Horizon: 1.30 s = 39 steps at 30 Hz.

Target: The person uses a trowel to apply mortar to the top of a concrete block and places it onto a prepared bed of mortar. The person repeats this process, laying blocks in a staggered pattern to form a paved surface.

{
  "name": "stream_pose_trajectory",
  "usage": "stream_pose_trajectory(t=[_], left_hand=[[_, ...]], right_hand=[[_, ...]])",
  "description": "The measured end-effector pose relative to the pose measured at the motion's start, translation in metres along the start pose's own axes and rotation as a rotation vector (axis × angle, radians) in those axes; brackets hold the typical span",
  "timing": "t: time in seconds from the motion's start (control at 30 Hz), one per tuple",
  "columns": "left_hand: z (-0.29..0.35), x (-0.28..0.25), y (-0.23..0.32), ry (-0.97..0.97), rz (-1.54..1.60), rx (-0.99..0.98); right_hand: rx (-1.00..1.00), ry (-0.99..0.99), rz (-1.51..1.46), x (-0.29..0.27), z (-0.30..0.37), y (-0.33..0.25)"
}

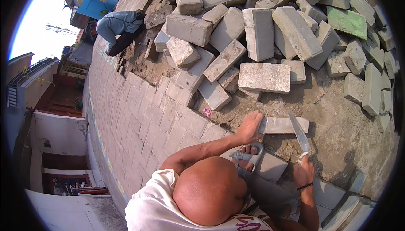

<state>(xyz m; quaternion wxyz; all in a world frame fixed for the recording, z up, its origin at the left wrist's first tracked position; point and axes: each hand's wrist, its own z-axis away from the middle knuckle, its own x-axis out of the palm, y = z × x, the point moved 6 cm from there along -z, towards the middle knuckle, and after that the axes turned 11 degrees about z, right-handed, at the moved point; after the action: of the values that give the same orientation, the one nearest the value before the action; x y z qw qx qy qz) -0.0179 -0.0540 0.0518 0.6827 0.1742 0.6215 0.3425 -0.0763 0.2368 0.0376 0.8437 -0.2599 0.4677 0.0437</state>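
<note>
A narrow grey paving block (278, 126) lies on the sandy ground in front of me. My left hand (250, 128) grips its left end, fingers curled over the edge. In my right hand (304, 172) is a trowel (298, 132), held by its pale handle. The pointed metal blade slants up and away across the right part of the block; I cannot tell whether it touches. Just beyond lies a rough, speckled paving block (264, 77). My sandalled foot (249, 156) stands close below the left hand, beside another flat block (271, 166).
A large heap of loose paving blocks (258, 32) fills the far side, one of them green (347, 22). Laid paving (139, 117) stretches along the left. Another person in a blue shirt (119, 29) bends down at the far left. Bare sandy ground (337, 134) lies to the right.
</note>
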Motion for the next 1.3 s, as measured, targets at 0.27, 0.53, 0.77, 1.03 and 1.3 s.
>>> stream_pose_trajectory(t=[0.27, 0.53, 0.77, 1.03, 1.3], left_hand=[[0.001, 0.011, -0.023, -0.028, -0.158, 0.013], [-0.027, 0.046, 0.051, -0.151, -0.330, 0.305], [-0.038, 0.060, 0.062, -0.289, -0.427, 0.283], [-0.041, 0.046, 0.043, -0.330, -0.343, 0.034], [-0.052, 0.053, 0.044, -0.250, -0.364, 0.142]], right_hand=[[0.199, 0.007, -0.467, -0.002, -0.009, 0.051], [0.482, -0.517, -0.970, 0.052, -0.005, 0.039], [0.186, -0.409, -1.137, 0.023, -0.001, 0.000], [0.181, -0.252, -0.913, 0.012, -0.005, 0.024], [0.101, -0.128, -0.635, 0.014, -0.019, 0.037]])
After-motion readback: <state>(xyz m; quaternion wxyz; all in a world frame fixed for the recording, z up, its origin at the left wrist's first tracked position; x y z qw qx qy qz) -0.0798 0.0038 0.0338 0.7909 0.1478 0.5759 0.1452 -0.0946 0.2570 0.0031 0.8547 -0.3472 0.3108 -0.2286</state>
